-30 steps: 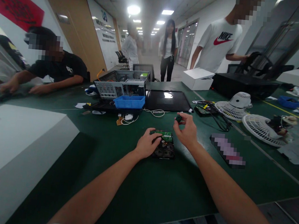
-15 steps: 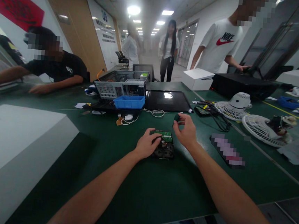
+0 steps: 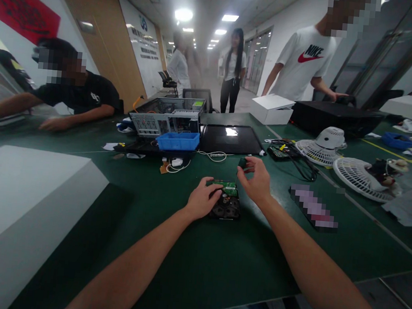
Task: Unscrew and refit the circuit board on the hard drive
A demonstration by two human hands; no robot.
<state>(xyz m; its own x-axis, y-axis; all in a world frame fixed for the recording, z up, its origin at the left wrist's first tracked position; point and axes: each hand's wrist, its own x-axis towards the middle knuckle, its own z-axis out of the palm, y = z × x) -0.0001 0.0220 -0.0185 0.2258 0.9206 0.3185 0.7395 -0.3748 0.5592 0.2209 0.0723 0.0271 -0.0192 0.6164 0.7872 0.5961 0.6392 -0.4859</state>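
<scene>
A hard drive (image 3: 228, 207) lies flat on the green table in front of me, its green circuit board (image 3: 229, 188) facing up toward the far end. My left hand (image 3: 202, 200) grips its left side, fingers and thumb reaching over the board. Just beyond the drive's far right corner, my right hand (image 3: 256, 180) pinches the dark handle of a small screwdriver (image 3: 242, 163). The thin shaft points down toward the board's right edge; whether its tip touches a screw is too small to tell.
Farther back stand an opened computer case (image 3: 166, 117), a blue tray (image 3: 178, 141) and a dark flat panel (image 3: 231, 138). To the right lie a phone (image 3: 313, 207), cables and fan parts (image 3: 362, 178). A large white box (image 3: 32, 197) fills the left. Several people are around.
My right hand has shifted slightly left with the screwdriver, and its shaft now shows above the drive's corner. My left hand stays on the hard drive.
</scene>
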